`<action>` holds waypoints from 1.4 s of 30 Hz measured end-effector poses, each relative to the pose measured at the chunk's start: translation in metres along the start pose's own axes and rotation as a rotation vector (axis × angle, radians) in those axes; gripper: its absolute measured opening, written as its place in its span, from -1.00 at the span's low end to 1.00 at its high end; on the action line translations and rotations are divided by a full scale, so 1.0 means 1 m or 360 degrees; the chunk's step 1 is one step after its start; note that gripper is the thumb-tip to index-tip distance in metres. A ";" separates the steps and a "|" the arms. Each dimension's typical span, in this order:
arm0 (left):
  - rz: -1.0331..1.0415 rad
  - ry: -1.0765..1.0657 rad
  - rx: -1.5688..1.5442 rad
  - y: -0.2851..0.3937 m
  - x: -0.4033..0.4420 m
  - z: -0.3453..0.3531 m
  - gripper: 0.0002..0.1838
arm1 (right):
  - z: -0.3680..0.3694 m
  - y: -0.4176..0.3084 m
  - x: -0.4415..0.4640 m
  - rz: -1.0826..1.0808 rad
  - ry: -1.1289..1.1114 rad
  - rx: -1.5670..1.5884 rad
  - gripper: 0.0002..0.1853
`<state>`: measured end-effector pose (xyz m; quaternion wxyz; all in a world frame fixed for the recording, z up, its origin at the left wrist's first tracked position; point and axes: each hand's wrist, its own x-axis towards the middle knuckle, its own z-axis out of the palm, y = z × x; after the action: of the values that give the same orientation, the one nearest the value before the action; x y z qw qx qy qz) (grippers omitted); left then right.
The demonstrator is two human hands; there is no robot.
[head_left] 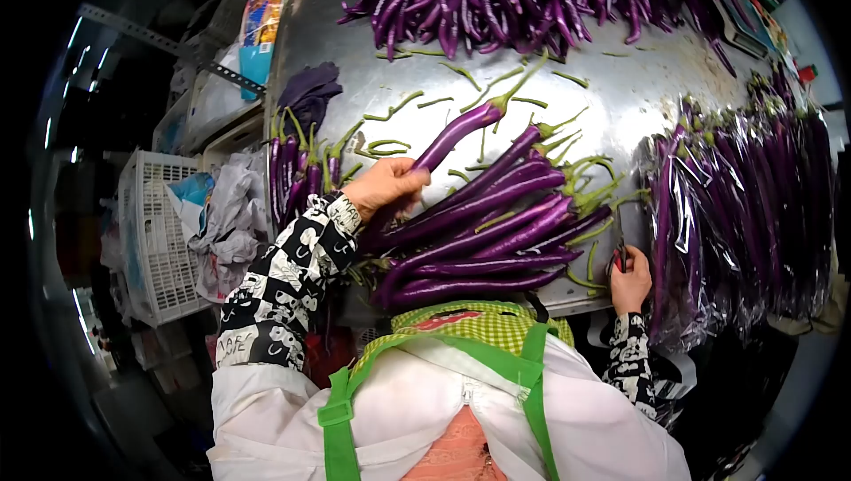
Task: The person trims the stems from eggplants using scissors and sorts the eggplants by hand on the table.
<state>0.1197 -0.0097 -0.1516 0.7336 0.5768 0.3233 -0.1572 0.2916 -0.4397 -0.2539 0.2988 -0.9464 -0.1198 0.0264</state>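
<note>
My left hand (388,187) is closed around a long purple eggplant (456,137), raised with its green stem pointing up and right. Below it on the metal table lies a heap of similar eggplants (496,228), stems to the right. At the table's near right edge, my right hand (630,282) is closed on what look like small scissors (619,258) with red on the handle; the fingers partly hide them. Several cut green stem pieces (461,75) lie scattered beyond the heap.
A large eggplant pile (496,2) covers the table's far side. Eggplants in clear plastic bags (736,206) stand at the right. On the left are a short eggplant bunch (297,166), a dark cloth (308,95), a white crate (164,237) and crumpled plastic bags (232,233).
</note>
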 end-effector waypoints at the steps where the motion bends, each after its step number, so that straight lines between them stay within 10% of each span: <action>1: 0.0088 0.0063 0.0365 -0.004 0.009 0.001 -0.57 | 0.001 0.001 0.000 -0.0038 0.0023 0.0029 -0.67; 5: -0.0082 0.0052 0.1074 -0.015 0.033 0.022 -0.32 | 0.001 0.000 -0.001 -0.0059 0.0063 0.0011 -0.67; 13: 0.0204 -0.0176 0.0828 -0.031 0.032 0.049 -0.17 | 0.005 -0.003 -0.003 0.0013 0.0108 0.0076 -0.68; 16: 0.0117 0.0388 0.1440 -0.013 0.022 0.069 -0.13 | 0.004 -0.002 -0.003 0.0020 0.0112 0.0034 -0.68; 23: -0.0116 -0.0447 0.0278 -0.031 0.044 0.046 -0.06 | 0.006 0.001 -0.004 -0.0027 0.0139 0.0074 -0.66; 33: 0.0041 -0.0332 0.0812 -0.002 0.028 0.042 -0.17 | 0.003 0.003 -0.002 -0.0100 0.0134 0.0084 -0.64; 37: 0.0148 -0.0085 0.0928 0.042 -0.008 0.035 -0.23 | -0.028 0.004 0.006 0.0598 -0.0666 0.1100 -0.47; 42: 0.0463 0.0117 0.0916 0.056 -0.059 0.023 -0.21 | -0.087 -0.071 -0.010 0.0374 -0.0564 0.1831 -0.45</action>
<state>0.1169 -0.0240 -0.0683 0.5430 0.8059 0.2060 -0.1146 0.2772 -0.4345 -0.1421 0.7324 -0.6214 -0.0290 0.2767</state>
